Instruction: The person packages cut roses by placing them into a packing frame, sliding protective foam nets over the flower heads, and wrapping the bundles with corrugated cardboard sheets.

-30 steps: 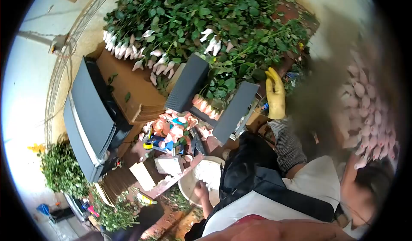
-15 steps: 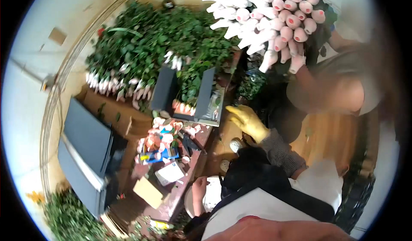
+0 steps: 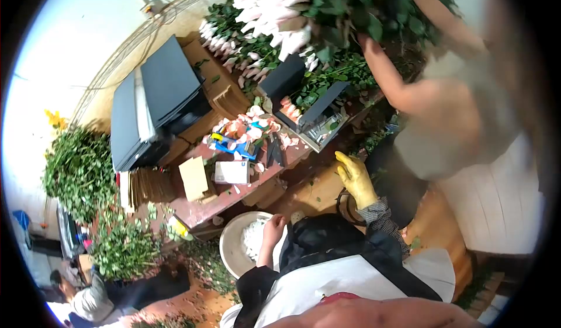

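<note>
My left hand (image 3: 273, 231), bare, is at the rim of a pale bucket (image 3: 227, 249) that holds small white pieces (image 3: 252, 239). Its fingers are curled together; whatever they may hold is hidden. My right hand (image 3: 357, 182) wears a yellow glove. It is raised off the near side of the table (image 3: 204, 210), fingers stretched out, with nothing in it. In front of it on the table is a stand with two dark upright panels (image 3: 323, 104). Several pink-tipped stems (image 3: 289, 110) lie between the panels.
A co-worker's arms (image 3: 390, 79) hold a large bunch of flowers in white sleeves (image 3: 272, 15) above the table. Loose pink petals (image 3: 245, 126), a blue tool (image 3: 236, 147), a white card (image 3: 232, 172) and cardboard (image 3: 194, 179) lie there. Dark sheets (image 3: 169, 85) stand behind. Another person (image 3: 93, 299) is at lower left.
My view has swung, so the table sits further round and the lower left shows more. The co-worker's bunch has come over the table's far side. My right hand's fingers now point more upward.
</note>
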The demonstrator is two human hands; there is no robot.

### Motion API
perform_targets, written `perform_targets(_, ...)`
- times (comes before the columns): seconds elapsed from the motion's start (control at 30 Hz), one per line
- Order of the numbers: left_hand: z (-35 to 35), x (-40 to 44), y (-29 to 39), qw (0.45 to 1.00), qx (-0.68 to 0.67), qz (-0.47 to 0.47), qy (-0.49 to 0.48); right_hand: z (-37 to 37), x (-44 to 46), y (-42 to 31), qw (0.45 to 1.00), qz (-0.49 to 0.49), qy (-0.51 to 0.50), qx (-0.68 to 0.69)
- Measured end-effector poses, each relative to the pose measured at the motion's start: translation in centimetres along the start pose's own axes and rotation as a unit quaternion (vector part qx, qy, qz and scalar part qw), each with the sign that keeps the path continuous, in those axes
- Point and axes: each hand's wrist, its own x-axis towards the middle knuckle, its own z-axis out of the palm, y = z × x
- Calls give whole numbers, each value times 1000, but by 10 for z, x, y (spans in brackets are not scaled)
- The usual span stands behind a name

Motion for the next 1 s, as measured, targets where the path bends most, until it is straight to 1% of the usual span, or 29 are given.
perform_targets(0.03,7,-7,5,1000,-26,0,2,-4,-4,2,1000,-2,-7,12)
perform_targets(0.17,24,-30,13,999,-10,-5,36,-15,-25,20,998,-25,-48,-11)
perform_targets(0.2,29,-35,11,998,-23,10,50,-18,-29,22,998,-16,-53,14)
perform_targets(0.27,37,-40,7,998,-15,4,68,-22,-34,27,997,-8,-58,41)
perform_targets(0.33,45,-44,6,996,6,-5,92,-24,-35,37,998,-26,-12,62)
perform_targets(0.43,49,-48,11,996,3,-31,88,-26,-37,51,997,-21,-22,76)
perform_targets(0.57,39,-40,18,996,3,-33,86,-16,-37,55,993,1,-57,104)
perform_targets(0.63,30,-31,25,996,-20,-29,83,-16,-25,42,987,-34,-149,54)
perform_targets(0.67,23,-24,30,997,-4,-25,78,-6,-20,36,985,-18,-134,107)
perform_targets(0.73,9,-7,41,996,48,-9,75,0,-6,27,986,-23,-139,93)
perform_targets(0.77,1,0,61,996,38,-14,79,2,3,19,985,-33,-148,81)
perform_targets(0.8,-4,12,61,996,21,-5,81,6,10,12,984,-14,-151,93)
perform_targets(0.83,-10,24,61,997,6,4,82,7,20,9,984,-15,-152,87)
perform_targets(0.9,-21,42,80,996,-10,11,87,10,46,-3,974,-13,-162,156)
perform_targets(0.93,-28,50,93,995,-17,35,95,4,60,-12,963,22,-187,194)
perform_targets(0.97,-36,58,106,993,-22,61,103,7,70,-11,932,64,-184,304)
perform_targets(1.0,-44,64,120,991,-66,74,91,-2,90,-22,922,51,-189,333)
